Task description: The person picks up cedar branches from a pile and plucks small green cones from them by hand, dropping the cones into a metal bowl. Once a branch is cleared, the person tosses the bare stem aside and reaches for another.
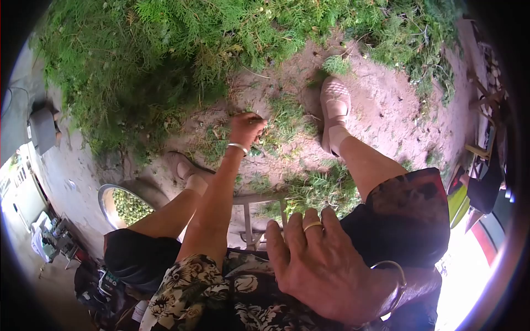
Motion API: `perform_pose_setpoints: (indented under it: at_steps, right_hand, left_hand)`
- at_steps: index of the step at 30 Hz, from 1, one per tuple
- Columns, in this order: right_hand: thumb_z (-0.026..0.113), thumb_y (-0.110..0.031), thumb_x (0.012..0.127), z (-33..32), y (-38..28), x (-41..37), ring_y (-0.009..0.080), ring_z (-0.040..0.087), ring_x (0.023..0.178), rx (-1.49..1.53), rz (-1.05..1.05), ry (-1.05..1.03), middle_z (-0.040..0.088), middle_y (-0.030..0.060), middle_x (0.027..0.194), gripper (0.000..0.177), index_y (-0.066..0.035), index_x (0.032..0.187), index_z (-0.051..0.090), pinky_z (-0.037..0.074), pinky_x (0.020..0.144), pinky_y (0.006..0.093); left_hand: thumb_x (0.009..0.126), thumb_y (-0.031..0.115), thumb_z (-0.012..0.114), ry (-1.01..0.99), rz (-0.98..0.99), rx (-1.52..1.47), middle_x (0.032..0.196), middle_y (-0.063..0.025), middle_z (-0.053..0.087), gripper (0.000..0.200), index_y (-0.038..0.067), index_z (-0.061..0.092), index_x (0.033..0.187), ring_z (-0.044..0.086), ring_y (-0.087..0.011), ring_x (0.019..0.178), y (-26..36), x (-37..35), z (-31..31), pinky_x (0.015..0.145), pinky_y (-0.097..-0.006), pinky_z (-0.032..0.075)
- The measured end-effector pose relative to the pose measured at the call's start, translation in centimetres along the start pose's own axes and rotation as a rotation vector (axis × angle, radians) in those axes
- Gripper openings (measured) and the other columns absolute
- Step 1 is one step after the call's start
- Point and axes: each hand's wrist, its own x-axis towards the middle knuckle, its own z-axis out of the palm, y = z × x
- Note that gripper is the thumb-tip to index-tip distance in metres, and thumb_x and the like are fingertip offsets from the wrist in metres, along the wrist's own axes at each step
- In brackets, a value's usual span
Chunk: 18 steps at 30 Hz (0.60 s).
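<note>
My left hand point(247, 129), with a silver bangle at its wrist, reaches out over the ground with its fingers curled closed; what they hold, if anything, is too small to make out. Below it lie scattered green sprigs point(287, 118). A large heap of feathery green branches point(182, 49) spreads just beyond that hand. Close to the camera, my right hand point(323, 259) is held over my lap, palm down, fingers stretched out and nothing in them. It wears a ring and a bangle.
A round metal-rimmed basin point(105, 212) with small green pieces stands by my left knee. A metal frame point(248, 220) shows between my legs. My shoes point(335, 99) rest on the dirt ground. A grey object point(42, 131) is far left; wooden items point(488, 110) stand far right.
</note>
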Motion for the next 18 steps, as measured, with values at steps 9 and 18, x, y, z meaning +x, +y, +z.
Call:
perform_pose_setpoints:
  at_steps: [9, 18]
  right_hand:
    - [0.056, -0.010, 0.077, 0.5, 0.1, 0.3, 0.0330, 0.058, 0.088, -0.059, 0.038, 0.054, 0.058, 0.0213, 0.089, 0.033, 0.006, 0.106, 0.058, 0.046, 0.081, 0.0434]
    - [0.059, -0.006, 0.074, 0.5, -0.4, 0.4, 0.0320, 0.058, 0.086, -0.110, 0.026, 0.011, 0.058, 0.0206, 0.085, 0.034, 0.007, 0.107, 0.058, 0.046, 0.079, 0.0422]
  left_hand:
    - [0.073, 0.006, 0.063, 0.135, 0.399, 1.040, 0.080, -0.0164, 0.063, 0.011, 0.001, 0.059, 0.082, 0.063, -0.0319, 0.074, -2.5, 0.2, 3.2, 0.066, -0.0426, 0.052]
    - [0.078, 0.005, 0.066, -0.042, -0.117, -0.539, 0.074, -0.0087, 0.062, 0.007, 0.000, 0.061, 0.081, 0.060, -0.0213, 0.059, 4.2, -5.5, -4.4, 0.047, -0.0343, 0.051]
